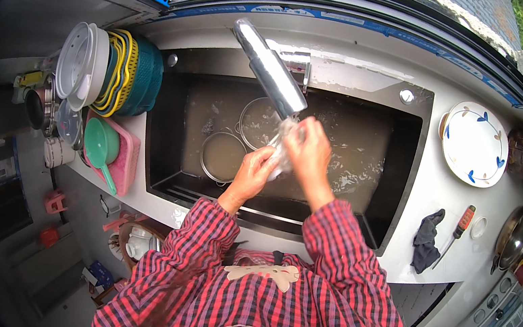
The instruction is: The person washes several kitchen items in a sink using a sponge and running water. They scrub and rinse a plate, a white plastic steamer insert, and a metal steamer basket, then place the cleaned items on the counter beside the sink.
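Observation:
Both my hands are together under the chrome faucet (269, 69), over the dark sink (167, 128) filled with cloudy water. My left hand (251, 174) is closed on the lower end of a whitish, shiny wet thing (285, 148), whose kind I cannot make out. From the upper right, my right hand (310, 156) closes on the same thing, its fingers bent just below the spout. Water seems to fall onto it there. Two round metal-rimmed vessels lie in the water: one bowl (222, 158) beside my left hand, another (254, 121) behind, partly hidden by the faucet.
Left of the sink stand nested colanders (135, 75), a pink basket (130, 156) and a green ladle-like scoop (103, 142). On the right counter are white plates (475, 144), a dark cloth (427, 241), a red-handled tool (464, 222) and a metal pan (515, 238).

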`<state>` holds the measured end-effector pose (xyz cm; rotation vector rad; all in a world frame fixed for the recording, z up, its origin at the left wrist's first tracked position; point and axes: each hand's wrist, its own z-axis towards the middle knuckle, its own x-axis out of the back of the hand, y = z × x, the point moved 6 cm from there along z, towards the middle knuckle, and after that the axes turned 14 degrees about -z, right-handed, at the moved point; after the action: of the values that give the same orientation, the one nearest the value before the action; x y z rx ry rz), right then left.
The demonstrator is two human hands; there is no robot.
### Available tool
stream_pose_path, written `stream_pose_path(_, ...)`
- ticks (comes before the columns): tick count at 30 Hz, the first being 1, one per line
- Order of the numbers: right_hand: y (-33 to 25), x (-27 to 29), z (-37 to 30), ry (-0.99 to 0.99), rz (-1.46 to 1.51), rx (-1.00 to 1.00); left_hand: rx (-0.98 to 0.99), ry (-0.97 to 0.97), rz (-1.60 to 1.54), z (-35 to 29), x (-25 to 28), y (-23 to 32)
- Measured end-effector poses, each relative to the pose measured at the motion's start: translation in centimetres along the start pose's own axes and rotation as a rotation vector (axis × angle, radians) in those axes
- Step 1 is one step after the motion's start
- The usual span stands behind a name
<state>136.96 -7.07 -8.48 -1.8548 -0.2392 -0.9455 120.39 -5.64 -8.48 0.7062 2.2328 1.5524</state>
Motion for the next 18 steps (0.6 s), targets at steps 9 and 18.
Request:
stream_pose_path(9,-0.2,0.2,-2.1,-0.137,-0.1,0.135,-0.09,-0.009,0.041,0.8,-1.1,-0.7)
stream_pose_path(18,13.1,-2.0,4.1,-0.379,-0.465,-0.044,0.048,0.031,-0.447,-1.1,1.1,0.3)
